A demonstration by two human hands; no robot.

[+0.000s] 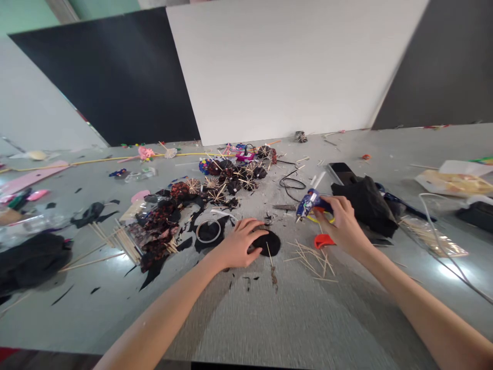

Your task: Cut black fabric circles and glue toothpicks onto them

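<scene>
My left hand (243, 243) rests on the table, its thumb and fingertips curved onto the left edge of a round black cloth piece (271, 241). A thin wooden stick (268, 248) lies over that piece and points toward me, near a brownish smear on the table. In my right hand (342, 222) is a blue hot glue gun (307, 202), its nozzle angled down to the left; the fingers partly hide its handle. Below the gun lie orange-handled scissors (324, 240) and loose wooden sticks (311, 257). A pale ring (208, 231) on black cloth sits left of my left hand.
Several black and patterned cloth pieces with sticks fanned out on them (215, 191) are heaped beyond my hands. A bundle of sticks (129, 245) lies left. A black cloth bundle (370, 208), a phone-like dark object (342, 173) and a bag of sticks (433, 236) lie right.
</scene>
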